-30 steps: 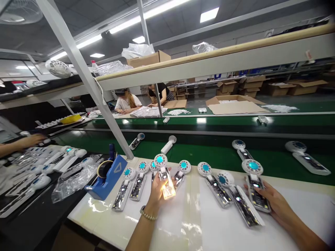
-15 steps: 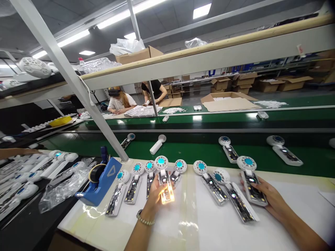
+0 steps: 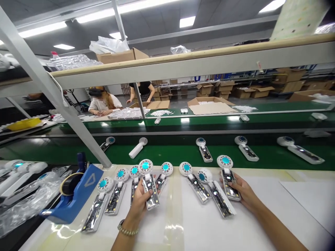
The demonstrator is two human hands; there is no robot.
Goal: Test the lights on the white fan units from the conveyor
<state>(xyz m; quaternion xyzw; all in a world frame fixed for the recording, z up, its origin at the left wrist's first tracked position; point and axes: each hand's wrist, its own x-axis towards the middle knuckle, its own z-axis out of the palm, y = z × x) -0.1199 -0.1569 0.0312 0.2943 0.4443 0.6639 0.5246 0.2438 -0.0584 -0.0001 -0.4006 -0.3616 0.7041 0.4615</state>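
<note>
Both hands are full: left hand [image 3: 138, 202] grasping one open-backed fan [image 3: 151, 191], right hand [image 3: 242, 190] grasping another [image 3: 230, 184], both above the tabletop [image 3: 264, 195]. With their circuitry bare and neighbours so close, I could knock a board or tug a wire loose by swinging either sideways

blue tape dispenser [image 3: 68, 208]: 1 triangle outline mark [image 3: 90, 180] | legible text: none
</note>
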